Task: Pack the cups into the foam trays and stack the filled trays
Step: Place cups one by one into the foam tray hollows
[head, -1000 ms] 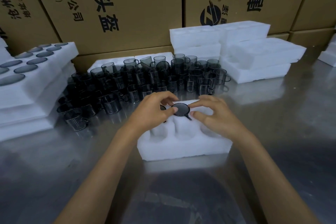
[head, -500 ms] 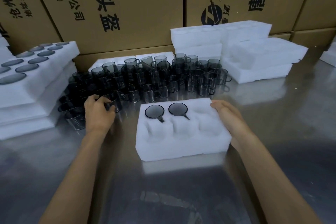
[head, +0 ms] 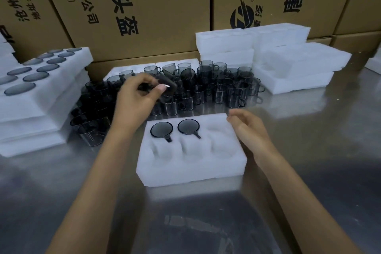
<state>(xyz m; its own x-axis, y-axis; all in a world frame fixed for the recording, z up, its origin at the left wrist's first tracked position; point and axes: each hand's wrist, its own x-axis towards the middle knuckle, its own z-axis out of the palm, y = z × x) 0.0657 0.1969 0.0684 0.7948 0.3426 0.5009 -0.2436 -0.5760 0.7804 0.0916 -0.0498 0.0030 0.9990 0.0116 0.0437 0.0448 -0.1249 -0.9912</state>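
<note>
Head view: I see my left hand (head: pixel 137 97), fingers curled round a cup (head: pixel 166 88), above the pile.
Right hand (head: pixel 248 130): loose, empty, by the tray (head: pixel 191 163).
Risk: cup may slip; my hold looks small.

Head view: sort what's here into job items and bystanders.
Job: left hand gripping a cup; right hand open; front tray holding two cups; loose cups; filled stack; empty trays.
Bystanders: cartons; table.
</note>
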